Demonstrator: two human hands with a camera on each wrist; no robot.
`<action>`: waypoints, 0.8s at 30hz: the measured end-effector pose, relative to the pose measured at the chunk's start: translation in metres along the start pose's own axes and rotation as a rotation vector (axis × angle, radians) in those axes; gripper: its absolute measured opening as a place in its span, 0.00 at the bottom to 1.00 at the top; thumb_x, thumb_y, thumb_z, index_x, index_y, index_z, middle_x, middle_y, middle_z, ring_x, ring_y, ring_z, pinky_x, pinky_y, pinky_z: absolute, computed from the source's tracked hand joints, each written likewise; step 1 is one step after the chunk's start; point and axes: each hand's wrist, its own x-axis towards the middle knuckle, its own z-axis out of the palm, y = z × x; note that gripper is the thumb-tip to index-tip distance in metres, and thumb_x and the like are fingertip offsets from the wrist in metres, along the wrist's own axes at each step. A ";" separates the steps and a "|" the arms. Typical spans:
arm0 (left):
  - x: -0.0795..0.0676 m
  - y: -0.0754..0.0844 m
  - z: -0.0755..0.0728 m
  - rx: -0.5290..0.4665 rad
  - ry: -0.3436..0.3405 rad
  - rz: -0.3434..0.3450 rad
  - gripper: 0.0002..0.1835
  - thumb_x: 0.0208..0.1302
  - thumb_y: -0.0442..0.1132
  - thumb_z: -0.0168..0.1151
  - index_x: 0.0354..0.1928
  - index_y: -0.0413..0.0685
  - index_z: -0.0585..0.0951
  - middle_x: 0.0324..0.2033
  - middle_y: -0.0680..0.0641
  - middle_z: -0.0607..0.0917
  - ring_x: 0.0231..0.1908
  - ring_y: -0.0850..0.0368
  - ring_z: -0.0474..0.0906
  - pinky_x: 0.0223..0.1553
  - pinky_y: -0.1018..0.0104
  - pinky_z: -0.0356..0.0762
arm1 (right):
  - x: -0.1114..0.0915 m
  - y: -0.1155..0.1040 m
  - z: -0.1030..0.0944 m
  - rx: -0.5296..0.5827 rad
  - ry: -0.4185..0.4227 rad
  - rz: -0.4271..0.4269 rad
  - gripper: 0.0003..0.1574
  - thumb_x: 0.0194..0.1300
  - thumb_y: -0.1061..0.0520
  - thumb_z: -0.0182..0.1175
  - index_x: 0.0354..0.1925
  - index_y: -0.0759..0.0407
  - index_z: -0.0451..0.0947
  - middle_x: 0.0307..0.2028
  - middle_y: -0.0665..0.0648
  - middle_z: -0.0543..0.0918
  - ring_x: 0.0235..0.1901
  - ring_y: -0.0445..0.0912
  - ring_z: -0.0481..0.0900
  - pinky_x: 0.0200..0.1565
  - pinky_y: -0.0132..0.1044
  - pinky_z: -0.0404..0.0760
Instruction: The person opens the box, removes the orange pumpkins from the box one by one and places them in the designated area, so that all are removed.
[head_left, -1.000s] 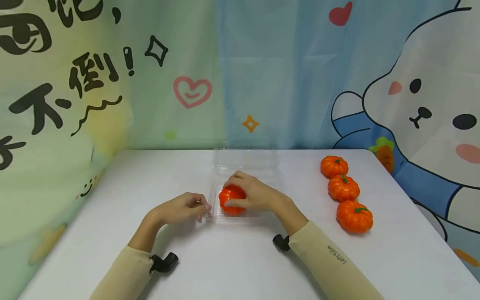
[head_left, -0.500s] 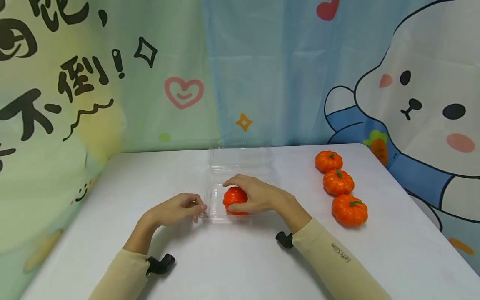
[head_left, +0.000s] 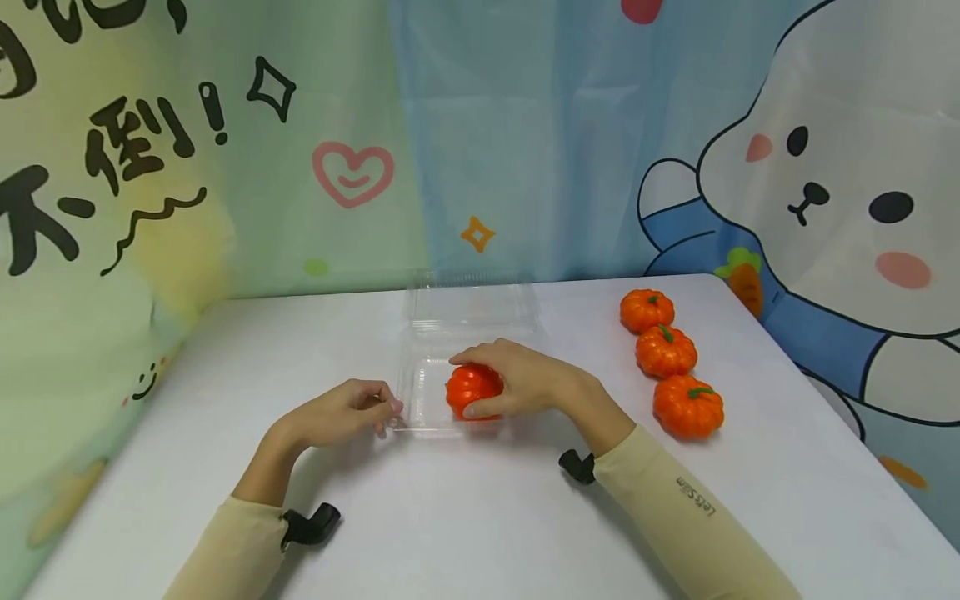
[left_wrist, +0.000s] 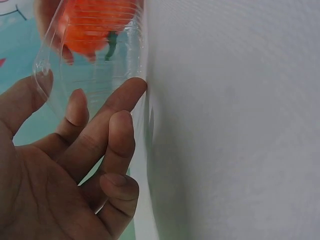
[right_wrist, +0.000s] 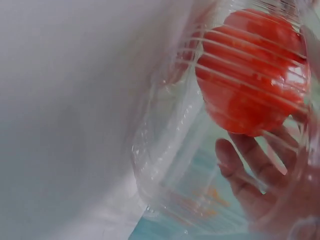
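A clear plastic clamshell container [head_left: 429, 408] lies on the white table with its lid [head_left: 472, 304] laid back. My left hand [head_left: 337, 412] pinches its near left corner. In the left wrist view, the thumb [left_wrist: 30, 97] and fingers meet the clear wall [left_wrist: 55, 65]. My right hand [head_left: 525, 379] grips a small red-orange pumpkin [head_left: 472, 392] inside the container's base, thumb on the near side and fingers over the far side. The right wrist view shows the pumpkin [right_wrist: 250, 75] through the ribbed plastic, with fingers [right_wrist: 255, 160] below it. Its green stem [left_wrist: 111, 46] shows in the left wrist view.
Three orange pumpkins with green stems stand in a row at the right: a far one [head_left: 647, 311], a middle one [head_left: 666, 351] and a near one [head_left: 688, 407]. A printed curtain [head_left: 480, 142] hangs behind the table's [head_left: 450, 517] far edge.
The pumpkin under my right hand has shifted rightward within the container. My left hand stays at the corner. The head view has turned slightly to the right.
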 end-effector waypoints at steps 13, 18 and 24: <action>0.002 0.001 -0.002 -0.018 -0.017 0.017 0.13 0.78 0.47 0.56 0.43 0.46 0.82 0.31 0.43 0.86 0.40 0.51 0.76 0.43 0.65 0.71 | -0.021 -0.001 -0.012 -0.007 0.122 -0.037 0.47 0.62 0.48 0.73 0.75 0.53 0.67 0.63 0.52 0.72 0.60 0.45 0.74 0.61 0.43 0.77; 0.003 0.000 -0.002 -0.017 -0.020 0.017 0.14 0.78 0.48 0.56 0.44 0.46 0.82 0.32 0.44 0.86 0.42 0.50 0.77 0.45 0.64 0.70 | -0.037 -0.002 -0.019 0.008 0.167 -0.012 0.54 0.59 0.48 0.76 0.78 0.53 0.63 0.64 0.53 0.66 0.62 0.48 0.72 0.63 0.45 0.77; 0.002 -0.002 -0.001 -0.022 -0.021 0.019 0.15 0.78 0.49 0.56 0.44 0.44 0.81 0.32 0.43 0.86 0.41 0.50 0.76 0.43 0.65 0.70 | -0.054 0.002 -0.023 -0.026 0.234 -0.025 0.46 0.55 0.51 0.78 0.69 0.55 0.73 0.61 0.55 0.63 0.60 0.50 0.74 0.61 0.44 0.78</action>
